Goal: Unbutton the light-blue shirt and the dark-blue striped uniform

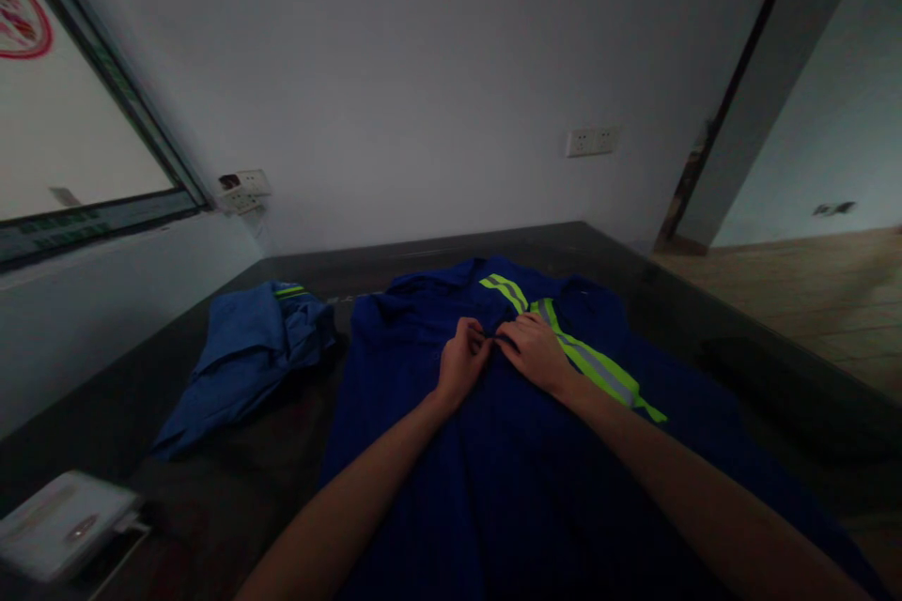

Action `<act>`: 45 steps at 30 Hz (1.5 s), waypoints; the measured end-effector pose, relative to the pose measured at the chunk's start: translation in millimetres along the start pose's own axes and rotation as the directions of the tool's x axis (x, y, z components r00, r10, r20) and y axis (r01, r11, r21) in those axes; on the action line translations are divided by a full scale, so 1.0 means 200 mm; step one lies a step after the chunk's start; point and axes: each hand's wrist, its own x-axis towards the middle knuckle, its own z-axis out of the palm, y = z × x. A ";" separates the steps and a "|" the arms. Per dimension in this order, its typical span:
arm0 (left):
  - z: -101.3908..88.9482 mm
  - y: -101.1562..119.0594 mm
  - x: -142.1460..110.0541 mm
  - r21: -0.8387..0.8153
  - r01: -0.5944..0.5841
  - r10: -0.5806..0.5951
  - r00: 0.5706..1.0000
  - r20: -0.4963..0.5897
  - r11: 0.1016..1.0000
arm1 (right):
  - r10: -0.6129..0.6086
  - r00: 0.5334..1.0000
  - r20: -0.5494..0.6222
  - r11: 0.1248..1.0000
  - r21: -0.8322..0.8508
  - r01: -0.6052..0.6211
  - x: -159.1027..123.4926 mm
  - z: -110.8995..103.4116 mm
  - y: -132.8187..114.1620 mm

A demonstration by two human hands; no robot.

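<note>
A dark blue work jacket [415,338] with yellow-green and silver reflective strips lies spread over the table in front of me. My left hand [465,359] pinches the cloth near the jacket's middle, fingers curled. Close beside it, my right hand [534,349] grips the same spot with thumb and fingers pressed together. The fingertips of both hands nearly meet. Whatever small part of the jacket lies between them is hidden. The reflective strip [598,371] runs out from beneath my right hand toward the right.
A folded lighter blue garment [246,343] lies on the dark table [556,239] at the left. Nearer me on that side is a white box-like device [67,526]. A black flat item [782,385] rests at the right. Wall sockets [592,142] are on the wall behind.
</note>
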 end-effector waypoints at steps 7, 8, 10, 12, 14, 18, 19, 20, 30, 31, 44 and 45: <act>-0.10 0.08 0.01 0.378 -0.241 0.171 0.963 0.209 0.894 | 0.046 0.989 0.137 0.999 -0.027 -0.043 0.01 -0.01 0.09; -0.13 0.10 0.01 0.397 -0.231 0.166 0.967 0.191 0.888 | 0.069 0.985 0.159 0.997 -0.038 -0.064 0.01 -0.02 0.11; -0.20 0.10 0.02 0.426 -0.170 0.118 0.982 0.147 0.888 | 0.122 0.975 0.186 0.992 -0.037 -0.117 0.01 -0.04 0.17; -0.28 0.08 0.02 0.446 -0.111 0.049 0.988 0.148 0.888 | 0.160 0.966 0.204 0.986 0.009 -0.165 0.01 -0.05 0.22; -0.34 0.03 -0.01 0.455 -0.051 -0.024 0.987 0.157 0.889 | 0.166 0.958 0.233 0.979 0.081 -0.189 0.00 -0.06 0.27; -0.37 -0.06 -0.08 0.463 0.036 -0.106 0.986 0.128 0.886 | 0.103 0.939 0.327 0.955 0.232 -0.186 0.00 -0.08 0.34; -0.37 -0.07 -0.09 0.467 0.035 -0.108 0.985 0.132 0.884 | 0.085 0.932 0.353 0.950 0.254 -0.183 0.00 -0.09 0.35; -0.36 -0.07 -0.11 0.475 0.030 -0.108 0.984 0.139 0.880 | 0.074 0.924 0.376 0.948 0.261 -0.182 0.00 -0.10 0.35; -0.34 0.02 -0.14 0.599 -0.034 -0.096 0.978 0.183 0.800 | 0.104 0.960 0.261 0.993 -0.080 -0.086 0.13 -0.21 -0.14; -0.34 0.03 -0.14 0.605 -0.060 -0.077 0.977 0.198 0.794 | 0.103 0.955 0.278 0.994 -0.051 -0.093 0.14 -0.18 -0.20; -0.31 0.07 -0.17 0.331 -0.191 0.127 0.970 0.205 0.924 | 0.120 0.955 0.271 0.886 0.405 -0.226 0.08 0.05 -0.15; -0.31 0.06 -0.17 0.303 -0.183 0.130 0.973 0.189 0.935 | 0.109 0.955 0.277 0.848 0.475 -0.234 0.08 0.04 -0.14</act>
